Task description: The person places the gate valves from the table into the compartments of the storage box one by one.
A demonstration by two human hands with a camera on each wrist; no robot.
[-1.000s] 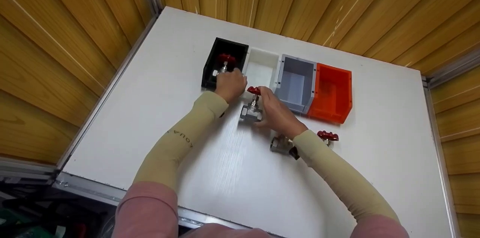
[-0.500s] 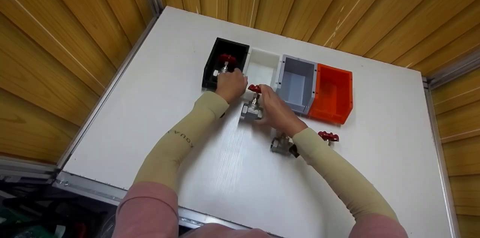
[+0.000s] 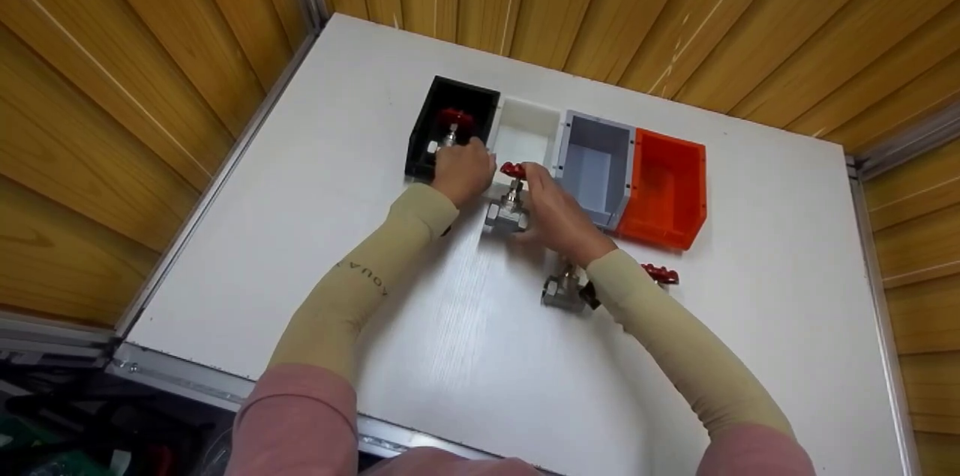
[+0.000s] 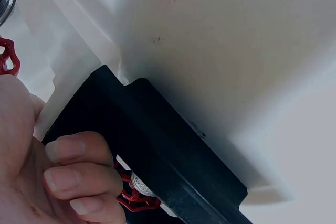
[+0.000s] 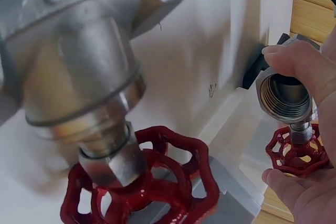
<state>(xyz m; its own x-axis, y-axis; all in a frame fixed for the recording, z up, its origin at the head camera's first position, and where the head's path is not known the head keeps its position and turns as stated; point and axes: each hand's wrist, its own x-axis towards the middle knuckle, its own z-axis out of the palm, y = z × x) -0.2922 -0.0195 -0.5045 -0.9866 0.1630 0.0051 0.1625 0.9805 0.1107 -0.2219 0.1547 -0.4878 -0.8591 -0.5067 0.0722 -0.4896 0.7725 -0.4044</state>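
In the head view my right hand [image 3: 561, 217] holds a steel gate valve [image 3: 507, 215] with a red handwheel, in front of the white bin [image 3: 523, 132]. The right wrist view shows my thumb on the body of this held valve [image 5: 284, 98] and fingers at its handwheel. My left hand [image 3: 463, 168] grips the near right edge of the black bin [image 3: 417, 138], fingers curled; its exact contact is partly hidden. Inside that bin lies another gate valve [image 3: 450, 134], also partly visible behind the fingers in the left wrist view.
Right of the white bin stand a grey bin [image 3: 589, 168] and an orange bin [image 3: 667, 187], joined in a row. Another gate valve [image 3: 564, 292] stands below my right wrist. A further red handwheel [image 3: 661, 275] shows behind the right sleeve. Wooden panels [image 3: 600, 3] edge the white table [image 3: 450, 356].
My right hand has moved slightly forward with the gate valve, nearer the white bin's front edge. The left hand has stayed at the black bin.
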